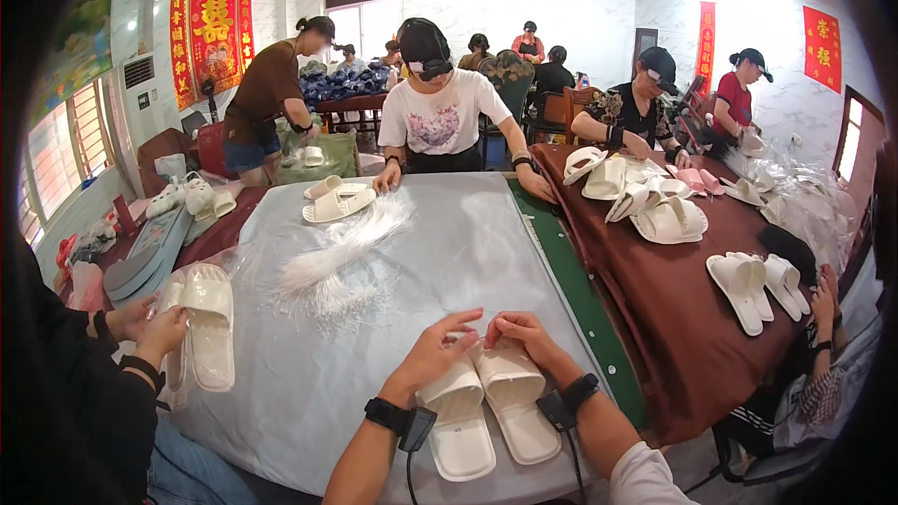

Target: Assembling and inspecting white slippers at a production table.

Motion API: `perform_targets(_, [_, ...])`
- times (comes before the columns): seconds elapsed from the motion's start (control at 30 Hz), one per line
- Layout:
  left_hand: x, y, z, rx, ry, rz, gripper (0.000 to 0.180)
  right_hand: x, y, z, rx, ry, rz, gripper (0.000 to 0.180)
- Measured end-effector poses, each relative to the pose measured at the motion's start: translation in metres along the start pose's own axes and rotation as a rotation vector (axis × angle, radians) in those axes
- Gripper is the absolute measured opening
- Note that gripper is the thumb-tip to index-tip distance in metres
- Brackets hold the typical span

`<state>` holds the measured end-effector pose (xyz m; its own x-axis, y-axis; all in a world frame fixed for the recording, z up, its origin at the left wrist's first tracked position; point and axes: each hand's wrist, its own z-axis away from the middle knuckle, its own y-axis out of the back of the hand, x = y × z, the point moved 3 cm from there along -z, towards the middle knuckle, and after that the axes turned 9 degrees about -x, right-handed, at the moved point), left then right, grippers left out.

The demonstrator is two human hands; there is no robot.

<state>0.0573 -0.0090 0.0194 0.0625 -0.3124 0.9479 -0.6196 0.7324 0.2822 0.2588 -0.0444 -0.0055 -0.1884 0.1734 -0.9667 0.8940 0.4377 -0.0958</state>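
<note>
A pair of white slide slippers (458,425) lies side by side on the grey-covered table in front of me, heels toward me. My left hand (436,348) is over the strap of the left slipper, its fingers stretched and apart. Beside it, my right hand (526,335) bends its fingers together at the top of the right slipper (516,402); whatever they may hold is too small or hidden to make out. Beyond my hands lies a loose bundle of thin white strands (341,257).
A person at left holds bagged white slippers (210,327). Across the table stands a person in a white shirt (447,117) near another white pair (335,201). The brown-covered table (617,290) at right bears several white slippers and a pink pair (700,180).
</note>
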Motion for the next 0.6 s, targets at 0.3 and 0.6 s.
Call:
perform_targets(0.3, [-0.026,0.023,0.005,0.435,-0.168,0.43,0.023,-0.004,-0.003,-0.004,0.138,-0.016,0.053,0.038])
perform_targets(0.6, [-0.023,0.025,0.011,0.63,-0.216,0.489,0.023,0.01,0.007,-0.008,0.181,0.08,-0.023,0.039])
